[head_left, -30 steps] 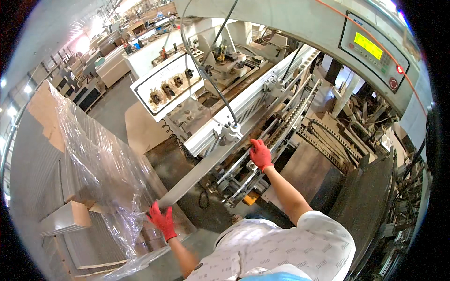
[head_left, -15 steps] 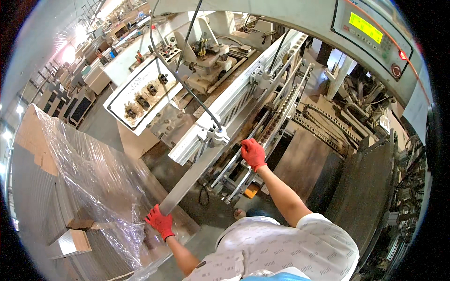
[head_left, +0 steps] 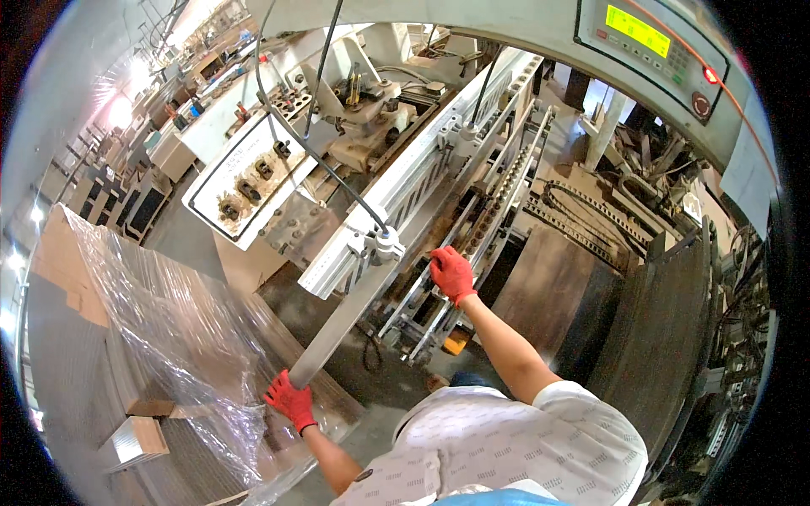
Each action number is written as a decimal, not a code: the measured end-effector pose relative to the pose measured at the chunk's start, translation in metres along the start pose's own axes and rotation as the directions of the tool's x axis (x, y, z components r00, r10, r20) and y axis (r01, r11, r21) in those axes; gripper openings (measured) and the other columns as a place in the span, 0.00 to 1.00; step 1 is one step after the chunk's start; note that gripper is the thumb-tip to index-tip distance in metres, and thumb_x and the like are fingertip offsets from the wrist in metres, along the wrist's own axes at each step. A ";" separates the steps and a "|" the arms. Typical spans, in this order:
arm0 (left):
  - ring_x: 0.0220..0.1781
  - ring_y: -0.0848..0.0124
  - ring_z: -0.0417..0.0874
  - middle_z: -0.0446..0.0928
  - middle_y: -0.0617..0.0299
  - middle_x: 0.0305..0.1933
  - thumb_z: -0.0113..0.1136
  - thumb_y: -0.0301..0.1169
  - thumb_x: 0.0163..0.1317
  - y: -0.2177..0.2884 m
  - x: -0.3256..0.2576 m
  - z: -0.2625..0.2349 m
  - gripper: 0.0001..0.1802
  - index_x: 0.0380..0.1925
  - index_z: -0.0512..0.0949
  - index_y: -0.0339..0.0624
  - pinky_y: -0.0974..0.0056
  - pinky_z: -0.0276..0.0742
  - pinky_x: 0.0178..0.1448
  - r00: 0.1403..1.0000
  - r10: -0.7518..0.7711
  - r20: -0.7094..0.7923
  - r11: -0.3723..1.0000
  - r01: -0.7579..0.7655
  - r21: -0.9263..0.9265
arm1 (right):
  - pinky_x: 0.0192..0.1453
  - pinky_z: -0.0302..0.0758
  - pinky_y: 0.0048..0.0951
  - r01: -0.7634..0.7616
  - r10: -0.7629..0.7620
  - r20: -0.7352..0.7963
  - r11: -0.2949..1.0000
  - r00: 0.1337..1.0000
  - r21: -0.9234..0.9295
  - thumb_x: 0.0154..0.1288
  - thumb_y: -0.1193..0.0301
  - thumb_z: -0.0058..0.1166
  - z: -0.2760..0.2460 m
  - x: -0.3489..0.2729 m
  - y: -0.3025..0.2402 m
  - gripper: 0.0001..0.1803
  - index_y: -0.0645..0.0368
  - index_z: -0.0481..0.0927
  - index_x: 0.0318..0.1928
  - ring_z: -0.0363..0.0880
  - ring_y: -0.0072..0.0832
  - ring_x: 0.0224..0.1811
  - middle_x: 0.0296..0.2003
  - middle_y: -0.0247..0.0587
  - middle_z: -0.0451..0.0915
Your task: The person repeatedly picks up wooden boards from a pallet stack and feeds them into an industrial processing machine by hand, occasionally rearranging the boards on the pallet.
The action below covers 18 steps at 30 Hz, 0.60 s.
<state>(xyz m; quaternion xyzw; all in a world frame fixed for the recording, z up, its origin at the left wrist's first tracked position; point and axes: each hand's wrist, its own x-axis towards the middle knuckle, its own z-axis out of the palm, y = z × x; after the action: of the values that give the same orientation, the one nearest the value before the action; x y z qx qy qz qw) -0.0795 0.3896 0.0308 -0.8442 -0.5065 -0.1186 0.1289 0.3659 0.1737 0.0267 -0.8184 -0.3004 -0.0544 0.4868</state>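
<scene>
Both my hands wear red gloves. My left hand (head_left: 290,400) grips the near end of a long grey board (head_left: 342,324) that slants up and away into the machine. My right hand (head_left: 452,272) rests closed on the far part of that board, beside the machine's metal feed rails (head_left: 472,244). A white clamp block with a black cable (head_left: 381,247) sits just above the board between my hands.
A pallet stack wrapped in clear plastic film (head_left: 169,329) stands at my left. A white control box with round knobs (head_left: 245,181) is above it. A green-lit display panel (head_left: 641,34) hangs top right. Dark metal plates (head_left: 666,337) lie at the right.
The view has tilted, so the machine fills more of the picture. Both hands keep their hold on the board, which has slid a little farther into the machine.
</scene>
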 end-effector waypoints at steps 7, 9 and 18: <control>0.55 0.55 0.75 0.77 0.59 0.50 0.76 0.41 0.39 0.010 0.004 -0.009 0.37 0.54 0.72 0.58 0.45 0.61 0.65 0.995 -0.029 0.099 0.999 0.025 0.035 | 0.41 0.78 0.42 -0.002 0.002 -0.008 0.999 1.000 -0.053 0.60 0.68 0.58 -0.001 -0.001 0.006 0.09 0.51 0.82 0.42 0.81 0.46 0.38 0.36 0.42 0.79; 0.56 0.54 0.75 0.77 0.57 0.50 0.75 0.42 0.40 0.011 0.004 -0.006 0.38 0.55 0.71 0.56 0.44 0.61 0.65 0.996 0.017 0.085 1.000 -0.017 0.004 | 0.42 0.78 0.41 -0.005 0.006 0.024 0.999 1.000 -0.054 0.60 0.68 0.59 0.003 0.000 0.003 0.09 0.51 0.82 0.42 0.81 0.46 0.39 0.37 0.42 0.80; 0.59 0.50 0.73 0.74 0.49 0.54 0.71 0.47 0.47 0.087 0.039 0.001 0.42 0.61 0.68 0.45 0.43 0.62 0.63 0.957 0.287 0.045 0.944 -0.274 -0.183 | 0.45 0.79 0.42 -0.002 0.006 0.139 0.999 0.990 -0.034 0.60 0.64 0.56 -0.001 -0.003 0.001 0.11 0.49 0.83 0.42 0.82 0.45 0.43 0.41 0.40 0.82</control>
<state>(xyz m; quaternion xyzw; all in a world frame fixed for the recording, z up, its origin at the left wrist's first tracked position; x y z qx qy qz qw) 0.0158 0.3826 0.0341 -0.9195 -0.3731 -0.1129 0.0516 0.3638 0.1714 0.0250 -0.8288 -0.3310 -0.0015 0.4511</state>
